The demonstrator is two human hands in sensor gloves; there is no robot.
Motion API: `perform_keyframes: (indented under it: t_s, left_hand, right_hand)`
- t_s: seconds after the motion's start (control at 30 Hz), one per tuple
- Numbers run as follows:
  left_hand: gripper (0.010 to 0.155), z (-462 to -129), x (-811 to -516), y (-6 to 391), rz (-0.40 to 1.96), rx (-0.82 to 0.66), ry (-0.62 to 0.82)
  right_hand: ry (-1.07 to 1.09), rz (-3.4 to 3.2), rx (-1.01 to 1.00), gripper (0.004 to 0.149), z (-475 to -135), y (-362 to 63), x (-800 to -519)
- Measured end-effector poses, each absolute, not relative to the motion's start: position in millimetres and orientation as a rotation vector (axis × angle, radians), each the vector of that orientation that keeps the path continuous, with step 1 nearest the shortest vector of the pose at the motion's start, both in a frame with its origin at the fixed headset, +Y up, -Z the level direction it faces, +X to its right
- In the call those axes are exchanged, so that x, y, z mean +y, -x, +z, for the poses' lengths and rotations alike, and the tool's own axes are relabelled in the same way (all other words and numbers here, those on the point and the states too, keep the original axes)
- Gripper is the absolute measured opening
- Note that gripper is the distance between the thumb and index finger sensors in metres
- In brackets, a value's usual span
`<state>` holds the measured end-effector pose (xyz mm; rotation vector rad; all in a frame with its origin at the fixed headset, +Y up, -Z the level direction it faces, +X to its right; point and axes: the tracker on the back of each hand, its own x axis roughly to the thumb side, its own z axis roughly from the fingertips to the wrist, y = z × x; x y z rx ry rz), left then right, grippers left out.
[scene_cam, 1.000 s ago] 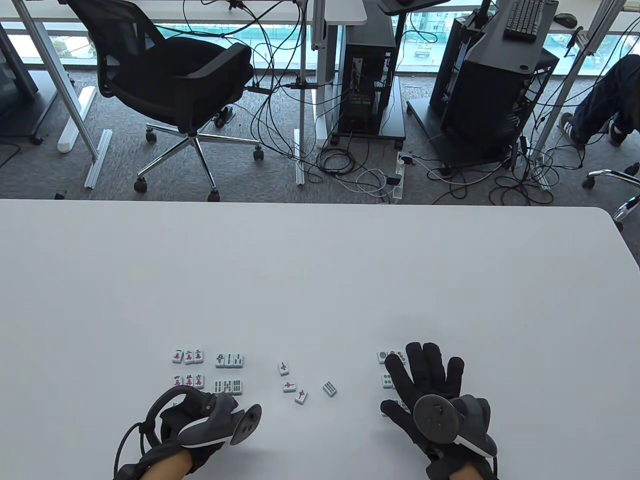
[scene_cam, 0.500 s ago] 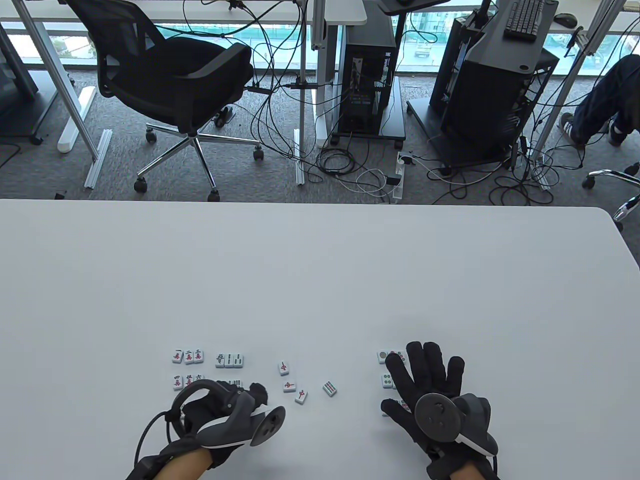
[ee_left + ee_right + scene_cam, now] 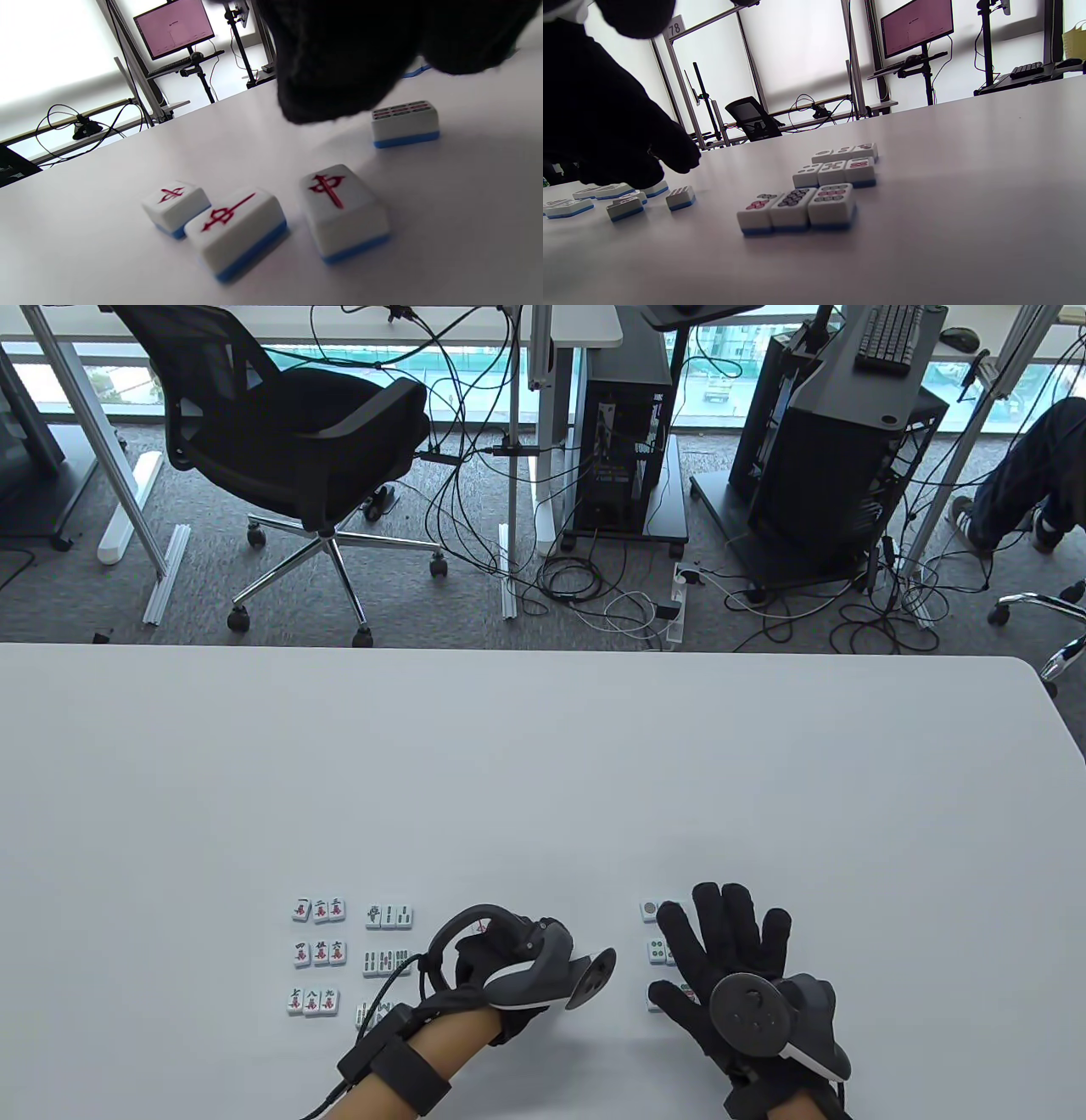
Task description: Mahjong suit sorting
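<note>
1. Lying at the white surface (image 3: 543,780)'s left, character tiles (image 3: 318,954) and bamboo tiles (image 3: 389,937) form rows.
2. Left hand (image 3: 509,963) hides three red-marked tiles (image 3: 263,216) that only its wrist view shows, untouched; its grip cannot be told.
3. Right hand (image 3: 730,959), fingers spread flat and holding nothing, covers circle tiles (image 3: 818,186), which its wrist view shows as three rows.
</note>
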<state>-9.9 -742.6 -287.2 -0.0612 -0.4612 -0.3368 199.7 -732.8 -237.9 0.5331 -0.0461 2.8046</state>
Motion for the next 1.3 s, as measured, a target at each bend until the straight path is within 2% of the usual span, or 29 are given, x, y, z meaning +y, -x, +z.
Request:
perform_keyframes:
  t_s: [0.13, 0.3, 0.57, 0.7, 0.87, 1.0, 1.2, 1.3]
  left_hand:
    - [0.066, -297, -750, 2, -0.333, -0.403, 0.153]
    - [0.064, -302, -759, -5, -0.362, -0.385, 0.197]
    - [0.063, -308, -761, -7, -0.325, -0.395, 0.224]
    - [0.061, -302, -749, 1, -0.278, -0.441, 0.159]
    - [0.061, -288, -730, 33, -0.206, -0.547, 0.096]
    - [0.061, -270, -725, 77, -0.206, -0.543, 0.061]
    - [0.061, -242, -733, 133, -0.222, -0.499, 0.142]
    - [0.060, -231, -743, 146, -0.254, -0.497, 0.166]
  right_hand:
    - [-0.530, 2.804, -0.045, 0.075, -238, -200, -733]
    - [-0.525, 2.802, -0.044, 0.075, -238, -200, -733]
    - [-0.527, 2.812, -0.040, 0.075, -238, -200, -733]
    - [-0.527, 2.813, -0.042, 0.075, -238, -200, -733]
    - [-0.528, 2.824, -0.039, 0.075, -238, -200, -734]
    - [-0.531, 2.832, -0.036, 0.075, -238, -199, -734]
    - [-0.524, 2.852, -0.023, 0.075, -238, -199, -736]
    - [-0.520, 2.860, -0.017, 0.076, -238, -199, -736]
